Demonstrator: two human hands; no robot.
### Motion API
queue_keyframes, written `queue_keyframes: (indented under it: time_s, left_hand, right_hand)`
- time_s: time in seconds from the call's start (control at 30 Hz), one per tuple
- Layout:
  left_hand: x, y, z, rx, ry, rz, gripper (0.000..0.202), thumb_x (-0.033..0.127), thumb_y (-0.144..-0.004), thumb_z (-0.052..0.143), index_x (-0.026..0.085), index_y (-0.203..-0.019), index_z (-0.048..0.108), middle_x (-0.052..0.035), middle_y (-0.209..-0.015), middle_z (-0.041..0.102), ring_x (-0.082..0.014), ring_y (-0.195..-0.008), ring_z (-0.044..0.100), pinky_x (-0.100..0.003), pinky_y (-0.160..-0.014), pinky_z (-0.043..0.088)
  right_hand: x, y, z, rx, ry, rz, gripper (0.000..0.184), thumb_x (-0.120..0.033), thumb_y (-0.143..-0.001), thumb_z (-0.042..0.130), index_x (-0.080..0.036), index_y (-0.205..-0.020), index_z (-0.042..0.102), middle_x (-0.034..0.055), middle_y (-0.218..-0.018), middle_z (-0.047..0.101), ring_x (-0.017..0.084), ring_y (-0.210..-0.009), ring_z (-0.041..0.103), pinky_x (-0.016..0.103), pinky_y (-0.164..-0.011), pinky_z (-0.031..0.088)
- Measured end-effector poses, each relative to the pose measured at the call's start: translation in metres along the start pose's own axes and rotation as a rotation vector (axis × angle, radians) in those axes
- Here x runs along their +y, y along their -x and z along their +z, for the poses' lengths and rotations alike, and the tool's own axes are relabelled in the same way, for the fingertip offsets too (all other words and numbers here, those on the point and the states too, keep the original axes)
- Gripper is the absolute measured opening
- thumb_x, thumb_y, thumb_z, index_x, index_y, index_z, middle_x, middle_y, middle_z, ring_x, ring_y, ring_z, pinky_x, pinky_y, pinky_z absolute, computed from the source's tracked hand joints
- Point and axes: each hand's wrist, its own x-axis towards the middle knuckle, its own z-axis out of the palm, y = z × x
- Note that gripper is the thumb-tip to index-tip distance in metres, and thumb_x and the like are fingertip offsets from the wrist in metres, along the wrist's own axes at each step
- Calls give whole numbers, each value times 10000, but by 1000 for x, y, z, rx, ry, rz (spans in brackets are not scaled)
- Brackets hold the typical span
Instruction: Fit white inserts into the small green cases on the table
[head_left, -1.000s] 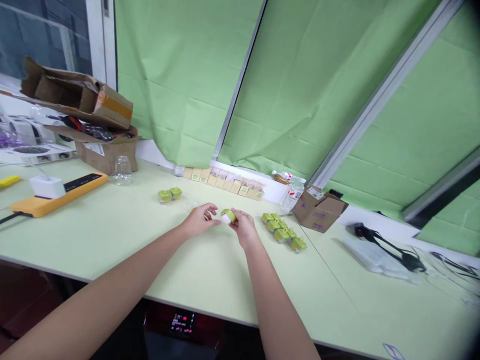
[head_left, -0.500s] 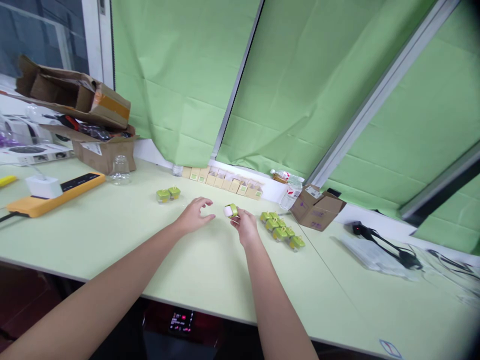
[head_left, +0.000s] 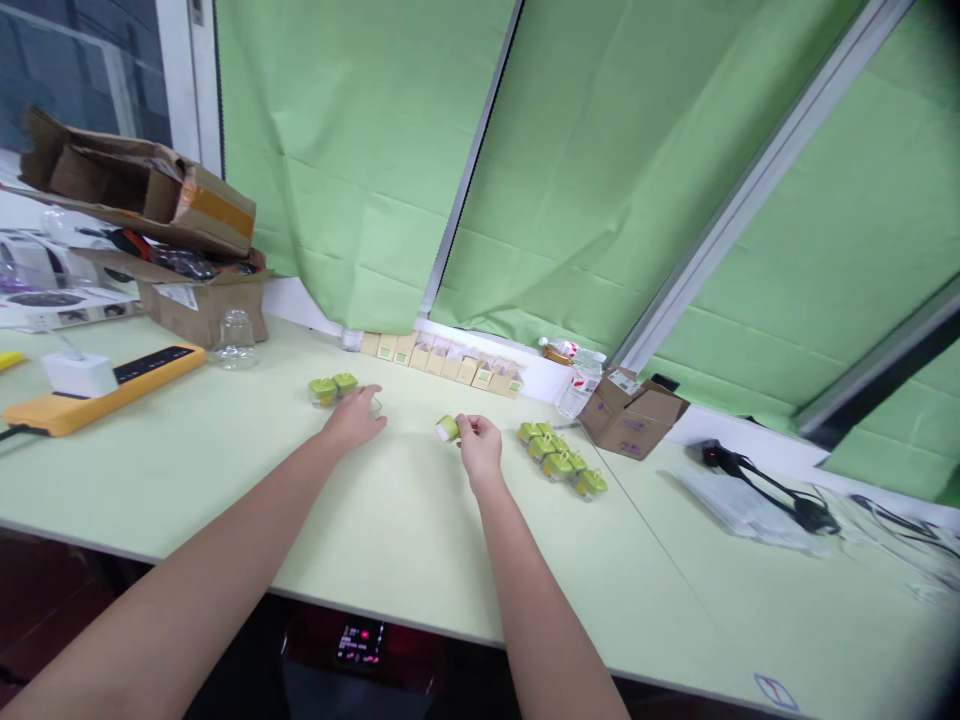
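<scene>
My right hand [head_left: 481, 450] pinches a small green lid-like piece [head_left: 447, 428] with a white face, held above the table and tilted. My left hand [head_left: 355, 418] is open, thumb and fingers apart, beside a small clear thing [head_left: 376, 408] whose shape is partly hidden by the fingers. Whether the hand touches it, I cannot tell. Just left of that hand stand two small clear containers with green lids [head_left: 323, 390]. To the right of my right hand, several more green-lidded containers [head_left: 556, 464] are grouped closely, with loops on top.
A row of small tan cartons [head_left: 442, 360] lines the back wall. Bottles [head_left: 573, 392] and a cardboard box [head_left: 631, 415] stand at back right. An orange power strip [head_left: 105, 392], a clear jar [head_left: 236, 340] and stacked cardboard boxes [head_left: 202, 305] are at left. Black cables [head_left: 780, 490] lie at right.
My left hand has moved left, away from my right hand, to the small clear thing by the two containers. My right hand has tipped the green piece so its white face points downward.
</scene>
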Motion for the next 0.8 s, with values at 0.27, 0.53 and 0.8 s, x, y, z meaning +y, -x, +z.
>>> queue_keyframes:
  time_s: [0.27, 0.53, 0.8]
  left_hand:
    - [19, 25, 20, -340, 399, -2, 825, 287, -445, 852, 245, -1224, 583, -93, -1176, 626, -291, -1094, 580, -361, -942, 442]
    - [36, 30, 2, -565, 480, 37, 790, 148, -538, 731, 285, -1298, 563, -105, -1311, 552, -238, -1063, 579, -259, -767, 486]
    - [47, 38, 4, -612, 231, 114, 1037, 341, -524, 820, 302, -1446, 347, -98, -1425, 407, -160, -818, 558, -274, -705, 486]
  right_hand:
    - [-15, 10, -2, 10, 74, -138, 285, -466, -806, 549, -201, -752, 639, 9, -744, 678, 160, -672, 598, 262, -659, 460]
    - [-19, 16, -1, -31, 131, -249, 276, -443, -838, 521, -201, -772, 635, 16, -782, 686, 164, -703, 617, 263, -661, 457]
    - [-19, 17, 0, -34, 139, -247, 274, -434, -841, 526, -194, -768, 636, 17, -780, 683, 161, -707, 620, 260, -657, 459]
